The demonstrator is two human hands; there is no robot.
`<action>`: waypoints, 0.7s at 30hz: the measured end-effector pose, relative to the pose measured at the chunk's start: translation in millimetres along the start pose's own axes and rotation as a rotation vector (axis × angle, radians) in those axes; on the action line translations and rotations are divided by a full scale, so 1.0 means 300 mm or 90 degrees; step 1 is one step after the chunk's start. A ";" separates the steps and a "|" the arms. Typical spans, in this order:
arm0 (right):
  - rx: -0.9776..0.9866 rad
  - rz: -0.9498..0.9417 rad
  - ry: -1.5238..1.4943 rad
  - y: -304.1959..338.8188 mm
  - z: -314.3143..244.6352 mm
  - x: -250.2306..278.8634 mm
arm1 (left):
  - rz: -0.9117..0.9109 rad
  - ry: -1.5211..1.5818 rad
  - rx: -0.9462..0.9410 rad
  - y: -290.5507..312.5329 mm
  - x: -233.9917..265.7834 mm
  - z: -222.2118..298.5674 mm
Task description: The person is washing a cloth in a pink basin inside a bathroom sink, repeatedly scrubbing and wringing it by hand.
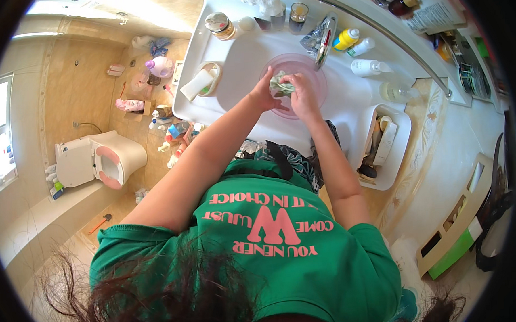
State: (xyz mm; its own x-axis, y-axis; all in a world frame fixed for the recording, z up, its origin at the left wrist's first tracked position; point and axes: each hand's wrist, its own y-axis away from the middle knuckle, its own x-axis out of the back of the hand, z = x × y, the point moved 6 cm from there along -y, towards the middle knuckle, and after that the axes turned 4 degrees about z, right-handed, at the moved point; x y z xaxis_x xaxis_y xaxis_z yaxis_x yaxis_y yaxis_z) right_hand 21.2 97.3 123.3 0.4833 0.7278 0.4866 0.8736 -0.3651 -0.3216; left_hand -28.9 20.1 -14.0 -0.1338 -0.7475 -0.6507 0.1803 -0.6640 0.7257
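Looks steeply down from the head, close over a green short-sleeved shirt with pink lettering point(286, 269), toward bare left hand point(261, 95) and bare right hand point(305, 98) farther off at a white washbasin point(231, 76). Spreads fisheye-wide, from a white toilet with a pink seat point(132, 156) at left to a silver metal rail point(437, 80) at upper right, bending straight edges.

White sink point(237, 70): pink basin point(320, 90) inside; lidded jar point(220, 28), dark glass point(298, 20), yellow bottle point(345, 40), white bottle point(367, 68) standing on edges.
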 end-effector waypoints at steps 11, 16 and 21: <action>0.046 0.093 0.037 0.012 -0.229 -0.044 | -0.140 0.053 0.009 0.073 -0.147 0.032; -0.016 0.123 0.082 -0.002 -0.137 -0.034 | -0.056 0.049 -0.034 0.070 -0.155 0.012; -0.115 0.122 0.056 0.024 0.036 -0.014 | 0.090 -0.054 -0.105 0.118 -0.145 -0.020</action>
State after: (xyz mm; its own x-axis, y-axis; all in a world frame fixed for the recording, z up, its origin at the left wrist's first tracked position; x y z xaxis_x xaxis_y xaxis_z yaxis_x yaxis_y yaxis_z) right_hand 24.8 98.0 110.4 0.6374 0.5847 0.5018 0.7575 -0.5947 -0.2693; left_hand -11.0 29.3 38.7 -0.1756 -0.8364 -0.5192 0.3592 -0.5455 0.7573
